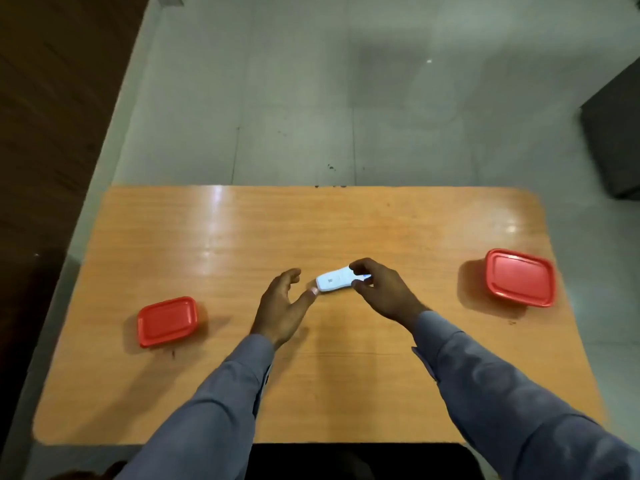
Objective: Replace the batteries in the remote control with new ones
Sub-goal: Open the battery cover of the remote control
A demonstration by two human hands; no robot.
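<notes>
Holding the small white remote control [334, 279] mid-tabletop [242, 230], your right hand [384, 289] has its grip pinched on one end, left hand [282, 303] spread loose beside it; likely light, stiff, slick plastic, so clamp its long edges.

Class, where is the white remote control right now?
Head view: the white plastic remote control lies mid-table, gripped by the right hand, left hand beside it.

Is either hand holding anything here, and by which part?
The right hand pinches the white remote control at its right end. The left hand is open, its thumb near the remote's left end.
</notes>
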